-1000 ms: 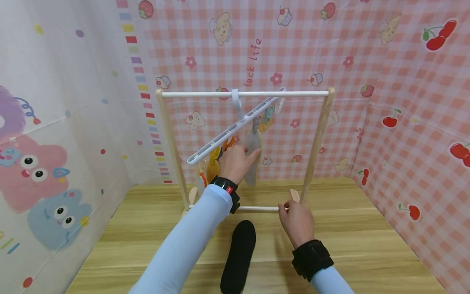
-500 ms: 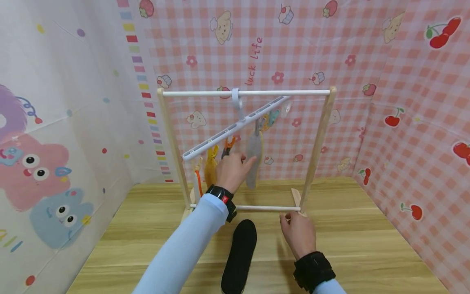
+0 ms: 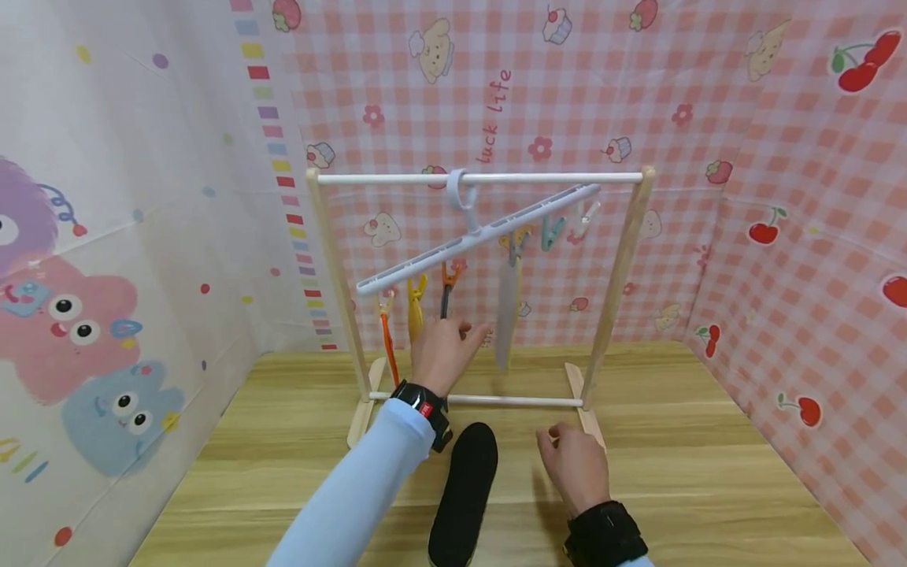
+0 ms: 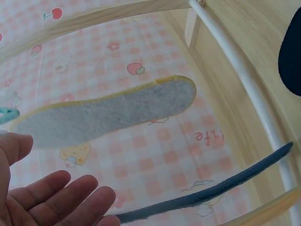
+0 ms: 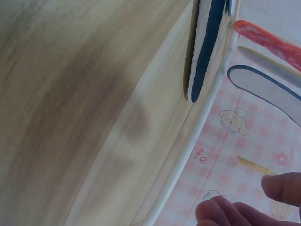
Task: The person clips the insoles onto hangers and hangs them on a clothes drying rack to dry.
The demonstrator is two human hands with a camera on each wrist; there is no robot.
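My left hand (image 3: 446, 354) has its fingers loosely spread beside a hanging dark blue insole (image 3: 444, 301). In the left wrist view, the fingertips lie right at the edge of that dark insole (image 4: 207, 197). To the hand's right, a grey insole (image 3: 506, 315) with a yellow edge hangs from a peg. A yellow insole (image 3: 415, 315) and an orange-red insole (image 3: 388, 346) hang to its left. All are clipped under a tilted pale blue hanger (image 3: 425, 261). Low over the table, my right hand (image 3: 577, 466) is loosely curled and holds nothing.
A wooden frame (image 3: 623, 268) with a white top bar (image 3: 383, 179) and lower bar (image 3: 517, 401) carries the hanger. A black insole (image 3: 464, 496) lies on the table between my arms. Teal (image 3: 552, 234) and white pegs (image 3: 587, 218) hang unused at the right.
The hanger has swung round, its far end moving right, and the hanging insoles turned with it. My left hand has come down slightly. The right hand has drawn back from the lower bar.
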